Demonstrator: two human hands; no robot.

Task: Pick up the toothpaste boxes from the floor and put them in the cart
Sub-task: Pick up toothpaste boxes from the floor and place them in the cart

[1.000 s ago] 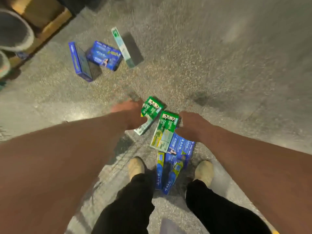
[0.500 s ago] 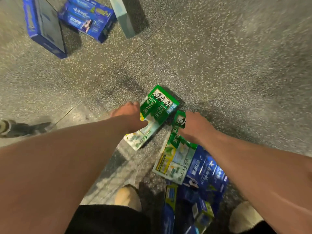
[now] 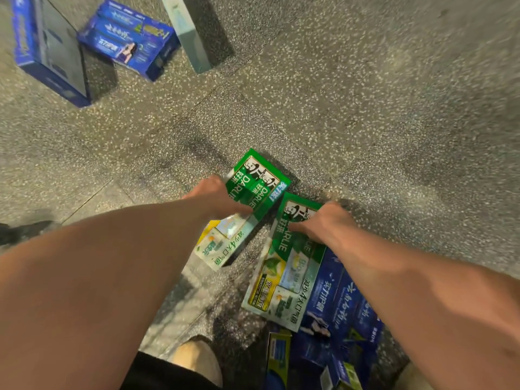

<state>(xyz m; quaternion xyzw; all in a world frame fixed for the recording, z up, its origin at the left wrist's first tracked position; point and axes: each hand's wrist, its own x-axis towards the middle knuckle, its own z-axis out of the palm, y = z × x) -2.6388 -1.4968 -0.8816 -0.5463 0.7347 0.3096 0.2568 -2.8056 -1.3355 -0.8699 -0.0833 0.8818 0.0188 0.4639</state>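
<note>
The left hand (image 3: 216,199) held the first green box (image 3: 254,190) by its long side. The fingers were curled around the edge and the thumb lay on the printed face. This box was tilted, with its green end away from the person and its white end (image 3: 222,249) nearer to the feet. On it the word "DARLIE" could be read twice, beside Chinese characters and a drawing of a figure in a top hat.

The right hand (image 3: 323,220) gripped the second green box (image 3: 284,266) near its far end, with the fingers bent over the green part. This box carried the same "DARLIE" word and hat drawing. On its white part there was a line of Chinese characters with the numeral 4. It lay partly on a heap of dark blue boxes (image 3: 334,305), which had white Chinese writing that I could not read well.

Both green boxes were low over the speckled grey floor (image 3: 380,108), just beside each other. I could not tell if they touched.

Farther away on the floor were a blue box standing on its edge (image 3: 45,52), a flat blue pack (image 3: 129,38) and a pale teal box (image 3: 188,35). Their labels were too blurred to read. A light shoe (image 3: 197,360) showed at the bottom.
</note>
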